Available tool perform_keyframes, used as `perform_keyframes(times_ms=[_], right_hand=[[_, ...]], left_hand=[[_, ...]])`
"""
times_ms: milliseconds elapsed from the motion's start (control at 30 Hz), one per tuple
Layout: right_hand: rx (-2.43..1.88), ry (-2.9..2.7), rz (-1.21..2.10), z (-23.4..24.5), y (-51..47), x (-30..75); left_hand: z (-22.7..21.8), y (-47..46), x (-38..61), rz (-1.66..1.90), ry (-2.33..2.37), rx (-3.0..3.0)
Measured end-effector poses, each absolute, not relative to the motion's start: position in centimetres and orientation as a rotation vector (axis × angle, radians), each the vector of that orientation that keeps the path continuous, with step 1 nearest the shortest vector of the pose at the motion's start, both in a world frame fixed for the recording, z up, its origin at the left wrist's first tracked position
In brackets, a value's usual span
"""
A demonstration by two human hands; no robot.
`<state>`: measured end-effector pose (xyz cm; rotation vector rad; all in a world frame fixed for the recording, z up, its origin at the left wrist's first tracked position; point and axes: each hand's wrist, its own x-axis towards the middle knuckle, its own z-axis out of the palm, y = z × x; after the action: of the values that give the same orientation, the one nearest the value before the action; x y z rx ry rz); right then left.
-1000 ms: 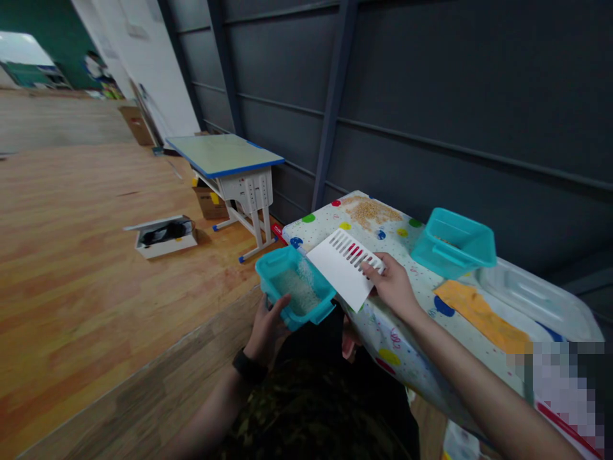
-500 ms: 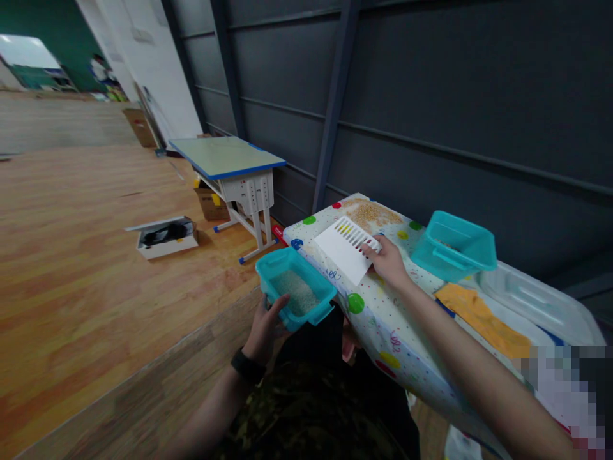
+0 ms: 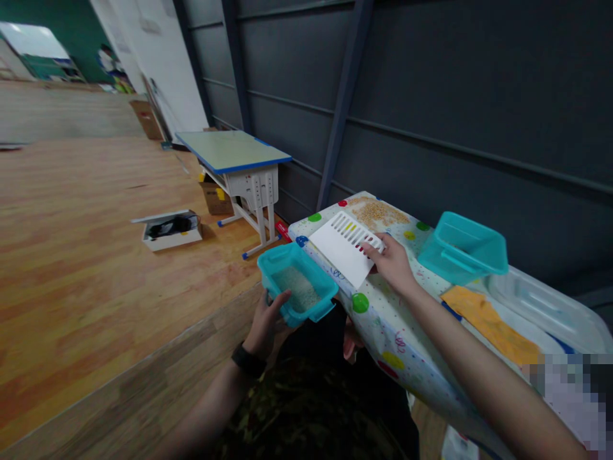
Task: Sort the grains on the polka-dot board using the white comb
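My left hand (image 3: 267, 316) grips the near rim of a teal plastic tub (image 3: 297, 284) with pale grains in it, held just off the table's edge. My right hand (image 3: 390, 260) pinches the slotted end of a flat white plastic scraper (image 3: 342, 247), which lies tilted over the table edge beside the tub. Farther along the polka-dot tablecloth (image 3: 383, 306) lies a spread of yellowish grain (image 3: 376, 211). A second teal tub (image 3: 462, 248) stands tilted to the right of my right hand.
A yellow cloth (image 3: 488, 322) and a clear plastic tray (image 3: 546, 300) lie at the table's right. A blue-edged desk (image 3: 234, 153) stands beyond on the wooden floor, with an open white box (image 3: 170, 230) to its left. A grey panel wall runs behind.
My right hand drew the white scraper back from over the tub onto the table edge. The grains that were falling off it a second ago have settled in the tub.
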<state>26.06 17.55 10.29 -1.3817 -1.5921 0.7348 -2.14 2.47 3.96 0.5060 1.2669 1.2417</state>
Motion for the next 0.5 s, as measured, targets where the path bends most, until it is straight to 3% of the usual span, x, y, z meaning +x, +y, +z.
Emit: perform_keyframes(times_ms=[200,500], right_hand=[[-1.373,-1.613,0.607,10.4,21.6,24.8],[-1.367,-1.697,0.795,10.2,19.3,24.2]], left_hand=[[4.9,2.5,-2.6,1.255,1.344,0.478],[5.3,2.7,-3.3,1.277,1.32,0.471]])
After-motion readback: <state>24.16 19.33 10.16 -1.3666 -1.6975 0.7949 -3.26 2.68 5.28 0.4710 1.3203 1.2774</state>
